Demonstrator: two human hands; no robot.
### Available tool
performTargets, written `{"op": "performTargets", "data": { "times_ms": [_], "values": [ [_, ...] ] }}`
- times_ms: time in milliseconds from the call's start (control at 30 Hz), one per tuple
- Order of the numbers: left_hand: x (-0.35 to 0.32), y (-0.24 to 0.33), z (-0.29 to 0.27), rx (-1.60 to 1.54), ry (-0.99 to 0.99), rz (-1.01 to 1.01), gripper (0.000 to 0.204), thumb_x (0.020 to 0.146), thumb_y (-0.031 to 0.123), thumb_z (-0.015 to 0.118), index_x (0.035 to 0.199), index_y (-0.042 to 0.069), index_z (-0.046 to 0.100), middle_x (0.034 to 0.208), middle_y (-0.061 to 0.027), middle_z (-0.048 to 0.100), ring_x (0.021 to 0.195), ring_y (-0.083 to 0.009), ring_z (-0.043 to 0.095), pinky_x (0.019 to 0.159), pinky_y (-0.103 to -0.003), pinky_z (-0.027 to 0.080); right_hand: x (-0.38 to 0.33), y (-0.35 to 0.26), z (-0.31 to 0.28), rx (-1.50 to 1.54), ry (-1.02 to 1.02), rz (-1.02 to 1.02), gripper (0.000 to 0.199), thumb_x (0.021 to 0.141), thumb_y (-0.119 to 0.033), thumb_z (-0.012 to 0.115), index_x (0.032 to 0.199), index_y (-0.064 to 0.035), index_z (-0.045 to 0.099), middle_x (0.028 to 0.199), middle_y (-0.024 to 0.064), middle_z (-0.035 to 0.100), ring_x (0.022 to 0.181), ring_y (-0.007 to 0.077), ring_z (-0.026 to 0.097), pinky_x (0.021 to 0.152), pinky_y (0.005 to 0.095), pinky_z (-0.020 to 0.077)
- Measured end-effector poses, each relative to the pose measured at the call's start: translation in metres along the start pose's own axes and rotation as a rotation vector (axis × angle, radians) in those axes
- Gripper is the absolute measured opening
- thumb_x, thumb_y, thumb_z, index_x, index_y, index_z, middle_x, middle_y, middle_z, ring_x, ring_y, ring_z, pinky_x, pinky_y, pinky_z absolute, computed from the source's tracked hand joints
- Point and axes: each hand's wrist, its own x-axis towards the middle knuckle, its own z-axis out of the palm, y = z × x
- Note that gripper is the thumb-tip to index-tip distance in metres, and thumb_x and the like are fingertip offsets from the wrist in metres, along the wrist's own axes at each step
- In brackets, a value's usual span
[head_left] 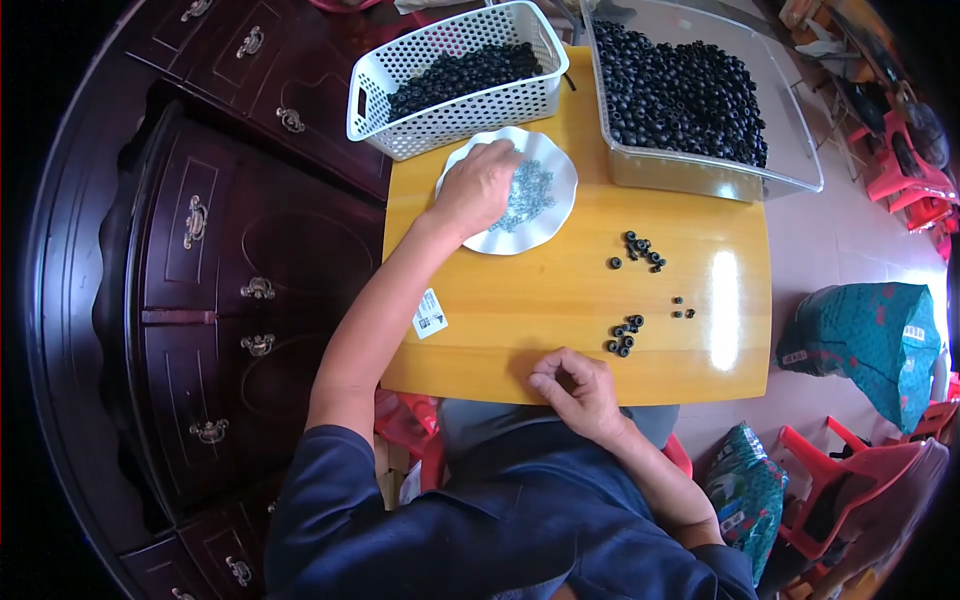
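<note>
My left hand (478,187) reaches over a white wavy-rimmed plate (558,222) with small clear bluish pieces (532,190) heaped in it. Its fingers are bent down and bunched at the left of the heap; their tips are hidden, so what they hold does not show. At the table's front edge my right hand (582,392) is curled, thumb and forefinger together, and anything between them is too small to make out. Small black ring-shaped parts (622,338) lie in a cluster just beyond it. More black parts (640,247) form a loose group farther back, with several tiny ones (681,311) between.
A white perforated basket (470,122) and a clear plastic bin (690,178), both holding many black parts, stand at the table's far side. A white card (430,315) lies at the left. Dark wooden drawers (210,220) flank the yellow table (520,320); teal sacks (868,335) stand right.
</note>
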Motion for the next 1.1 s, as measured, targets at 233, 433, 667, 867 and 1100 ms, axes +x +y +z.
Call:
{"op": "performTargets", "data": {
  "times_ms": [233, 433, 667, 867, 1100],
  "values": [
    [-0.008, -0.01, -0.013, -0.022, 0.01, -0.027, 0.018, 0.091, 0.005, 0.054, 0.1, 0.002, 0.069, 0.106, -0.013, 0.068, 0.101, -0.0345, 0.064, 0.089, -0.045, 0.052, 0.001, 0.0, -0.003, 0.028, -0.013, -0.007, 0.008, 0.091, -0.007, 0.072, 0.092, -0.0022, 0.066, 0.076, 0.0028, 0.067, 0.066, 0.0092, 0.06, 0.061, 0.025, 0.0491],
    [-0.02, -0.008, -0.024, -0.027, -0.176, -0.064, 0.019, 0.092, 0.007, 0.056, 0.105, 0.003, 0.07, 0.108, -0.0121, 0.067, 0.102, -0.0343, 0.064, 0.088, -0.044, 0.052, 0.003, 0.0, -0.003, 0.042, -0.014, -0.007, 0.008, 0.092, -0.007, 0.072, 0.091, -0.0017, 0.065, 0.075, 0.003, 0.066, 0.066, 0.0091, 0.06, 0.061, 0.0249, 0.0487],
    [-0.026, -0.012, -0.031, -0.046, -0.114, -0.093, 0.027, 0.088, 0.017, 0.069, 0.111, 0.004, 0.068, 0.108, -0.0124, 0.067, 0.103, -0.0335, 0.064, 0.087, -0.043, 0.052, 0.003, -0.001, -0.004, 0.027, -0.031, 0.024, 0.008, 0.091, -0.006, 0.072, 0.091, -0.0018, 0.066, 0.075, 0.0033, 0.066, 0.066, 0.0095, 0.06, 0.061, 0.0252, 0.0488],
    [-0.021, 0.005, -0.019, 0.011, -0.155, -0.122, 0.035, 0.082, 0.025, 0.078, 0.111, 0.007, 0.069, 0.108, -0.0125, 0.068, 0.097, -0.0351, 0.067, 0.082, -0.044, 0.054, -0.004, 0.001, -0.004, -0.009, -0.003, 0.004, 0.008, 0.091, -0.006, 0.071, 0.091, -0.0018, 0.065, 0.075, 0.0031, 0.065, 0.067, 0.0097, 0.06, 0.061, 0.0256, 0.0486],
    [-0.007, 0.001, -0.018, 0.021, -0.171, -0.137, 0.022, 0.082, 0.018, 0.073, 0.101, 0.007, 0.07, 0.098, -0.0131, 0.068, 0.093, -0.0348, 0.067, 0.081, -0.046, 0.054, 0.002, -0.004, -0.001, 0.063, 0.012, 0.044, 0.009, 0.091, -0.008, 0.071, 0.092, -0.0029, 0.064, 0.072, 0.0018, 0.062, 0.065, 0.0095, 0.058, 0.06, 0.026, 0.0475]
  ]
}}
